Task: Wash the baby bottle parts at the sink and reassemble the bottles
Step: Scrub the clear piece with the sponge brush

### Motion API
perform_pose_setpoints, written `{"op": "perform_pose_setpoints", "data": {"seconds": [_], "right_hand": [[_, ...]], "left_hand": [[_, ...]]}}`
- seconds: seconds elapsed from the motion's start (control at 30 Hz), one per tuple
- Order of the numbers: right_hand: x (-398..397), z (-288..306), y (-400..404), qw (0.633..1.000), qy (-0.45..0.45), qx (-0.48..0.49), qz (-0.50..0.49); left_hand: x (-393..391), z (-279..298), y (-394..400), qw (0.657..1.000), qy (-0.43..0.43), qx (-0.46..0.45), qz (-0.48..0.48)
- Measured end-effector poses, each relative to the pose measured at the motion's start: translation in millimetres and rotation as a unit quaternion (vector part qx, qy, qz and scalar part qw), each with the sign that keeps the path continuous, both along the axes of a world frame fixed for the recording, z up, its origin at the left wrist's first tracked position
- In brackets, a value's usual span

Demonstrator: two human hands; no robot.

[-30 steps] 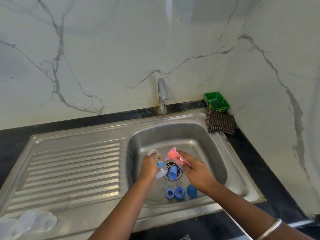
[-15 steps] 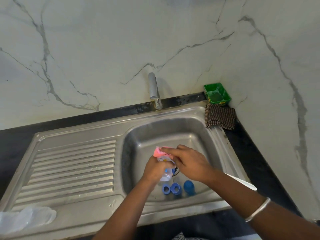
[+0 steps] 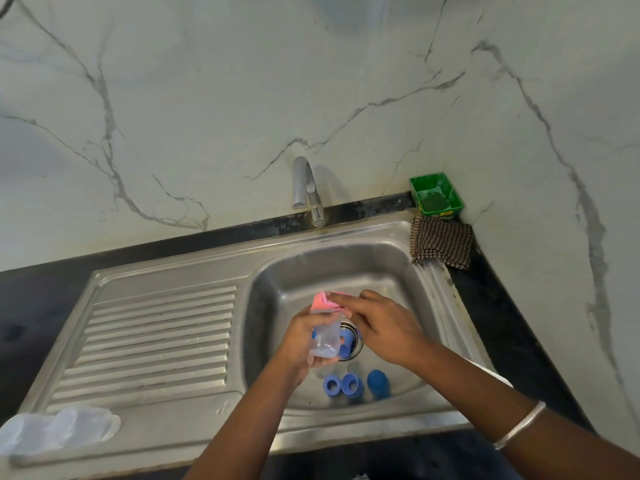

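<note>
- At the far left, on the front corner of the steel drainboard (image 3: 156, 341), lie clear plastic pieces (image 3: 59, 427), too blurred to tell apart.
- Behind the basin, a chrome tap (image 3: 306, 188) stands against the marble wall.
- Over the sink (image 3: 408, 271) basin, the left hand (image 3: 304, 341) grips a clear baby bottle (image 3: 326, 341), its fingers wrapped round the body, the bottle's open end tilted up and away.
- Just right of it, the right hand (image 3: 384, 327) pinches a pink sponge (image 3: 322, 301) against the bottle's mouth, fingers stretched along the sponge.
- Below the hands, a blue part (image 3: 346, 346) sits at the drain, partly hidden by the bottle.
- Nearer the front wall of the basin lie two blue rings (image 3: 343, 385) side by side, and a blue cap (image 3: 377, 381) just right of them.
- On the right wrist sits a silver bangle (image 3: 519, 426).
- At the far right corner of the dark desk (image 3: 502, 323), a checked cloth (image 3: 441, 245) overlaps the sink's rim, with a green tray (image 3: 436, 195) behind it.
</note>
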State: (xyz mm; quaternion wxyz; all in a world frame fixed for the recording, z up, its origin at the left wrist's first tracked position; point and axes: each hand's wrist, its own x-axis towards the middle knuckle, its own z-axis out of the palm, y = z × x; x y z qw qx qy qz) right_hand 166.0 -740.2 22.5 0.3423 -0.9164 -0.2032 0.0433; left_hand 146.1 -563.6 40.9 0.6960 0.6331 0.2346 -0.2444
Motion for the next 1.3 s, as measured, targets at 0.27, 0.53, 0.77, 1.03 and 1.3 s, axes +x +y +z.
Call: {"op": "perform_pose_setpoints", "data": {"seconds": [0.27,0.53,0.77,1.03,1.3], "right_hand": [[-7,-16,8,0.983,0.067,0.163,-0.045],[13,-2,7,0.904,0.285,0.315,-0.050],[49,20,-15,0.939,0.303,0.156,0.034],[53,45,-13,0.971,0.086,-0.153,0.160],[29,20,-19,0.976,-0.066,-0.148,0.145]], "left_hand": [[-9,-3,-9,0.984,-0.015,-0.115,0.132],[5,14,2,0.992,-0.126,0.001,0.018],[5,5,16,0.957,-0.175,0.138,-0.187],[14,-10,19,0.916,-0.089,0.270,-0.283],[15,-23,39,0.961,-0.115,0.236,-0.088]]}}
